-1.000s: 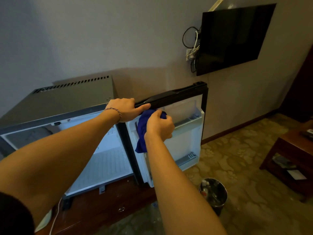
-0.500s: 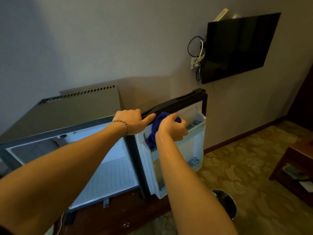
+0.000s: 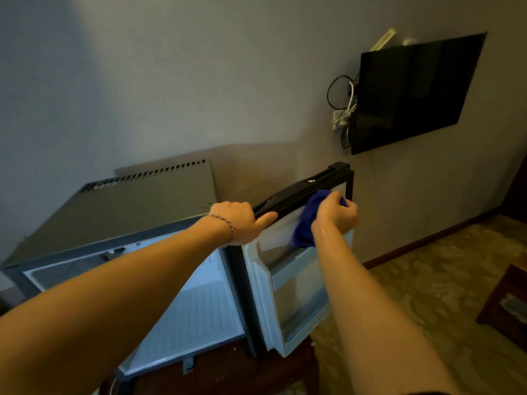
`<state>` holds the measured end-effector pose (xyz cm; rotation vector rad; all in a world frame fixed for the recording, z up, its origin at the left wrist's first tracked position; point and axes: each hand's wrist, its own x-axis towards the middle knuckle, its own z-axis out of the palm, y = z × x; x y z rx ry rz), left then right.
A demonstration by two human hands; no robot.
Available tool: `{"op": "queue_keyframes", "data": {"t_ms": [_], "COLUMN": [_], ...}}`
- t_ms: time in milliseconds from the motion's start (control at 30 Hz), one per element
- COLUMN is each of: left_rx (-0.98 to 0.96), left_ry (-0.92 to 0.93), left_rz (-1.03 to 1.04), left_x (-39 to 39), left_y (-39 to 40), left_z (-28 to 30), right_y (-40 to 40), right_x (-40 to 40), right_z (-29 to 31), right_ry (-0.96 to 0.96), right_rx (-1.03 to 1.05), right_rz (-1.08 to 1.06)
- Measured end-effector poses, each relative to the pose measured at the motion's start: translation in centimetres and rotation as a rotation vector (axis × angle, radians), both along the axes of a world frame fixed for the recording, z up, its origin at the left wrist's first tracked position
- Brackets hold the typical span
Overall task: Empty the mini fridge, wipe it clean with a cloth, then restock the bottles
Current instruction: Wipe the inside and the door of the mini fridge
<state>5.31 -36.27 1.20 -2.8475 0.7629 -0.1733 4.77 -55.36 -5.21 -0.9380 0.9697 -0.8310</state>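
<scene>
Here the blue cloth (image 3: 306,220) is gripped by the right hand (image 3: 335,213) and pressed against the open fridge door (image 3: 296,283) near its top edge, which is clasped by the left hand (image 3: 238,220). The mini fridge (image 3: 137,206) stands against the wall; carpet (image 3: 427,280) lies open rightward.

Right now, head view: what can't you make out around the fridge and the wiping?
- Cloth contact on the open door: hidden by the right hand gripping it.
- Fridge interior: left forearm covers most of it; bottles can't be ruled in or out.
- Left hand fingers: curled over the door's top edge, tips hidden.
- Wooden table: cut off by the right frame edge.
- Items behind the TV: too small.
</scene>
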Motion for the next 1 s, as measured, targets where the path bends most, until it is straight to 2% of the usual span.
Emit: {"op": "queue_keyframes", "data": {"t_ms": [133, 333, 633, 867, 1000], "left_rx": [0.0, -0.062, -0.121, -0.097, -0.099], "left_ry": [-0.005, 0.047, 0.099, 0.065, 0.075], "left_rz": [-0.026, -0.015, 0.016, 0.011, 0.013], "left_x": [0.4, 1.0, 0.2, -0.7, -0.5], "left_y": [0.1, 0.1, -0.5, -0.3, -0.1], "left_z": [-0.2, -0.7, -0.4, -0.2, 0.0], "right_y": [-2.4, -1.0, 10.7, 9.7, 6.0], "right_x": [1.3, 1.5, -2.5, -2.7, -1.1], "right_z": [0.1, -0.3, -2.3, -1.2, -0.4], "right_ry": [0.008, 0.028, -0.085, -0.157, -0.112], "right_rx": [-0.027, -0.109, -0.099, 0.089, 0.089], "right_rz": [0.009, 0.022, -0.013, -0.05, -0.065]}}
